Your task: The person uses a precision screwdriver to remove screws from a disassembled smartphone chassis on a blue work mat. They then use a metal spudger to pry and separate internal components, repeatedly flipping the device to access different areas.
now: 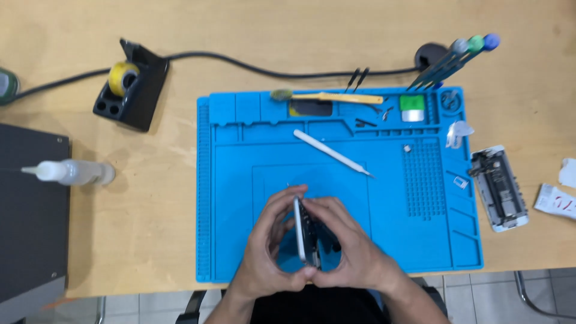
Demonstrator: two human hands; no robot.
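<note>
I hold a smartphone body [307, 234] on edge over the near part of a blue silicone work mat [240, 180]. My left hand [270, 246] cups its silver back from the left. My right hand [348, 246] grips the dark open inner side from the right. The fingertips of both hands meet at the phone's top and bottom ends. Beyond the hands, a white pointed spudger [333, 153] lies diagonally on the mat.
A detached phone part [499, 187] lies right of the mat, with white packets [555, 201] beyond it. Screwdrivers [456, 60], tweezers [358, 78] and a brush [327, 96] sit at the mat's far edge. A black holder with yellow tape [131, 84] and a squeeze bottle [72, 172] stand to the left.
</note>
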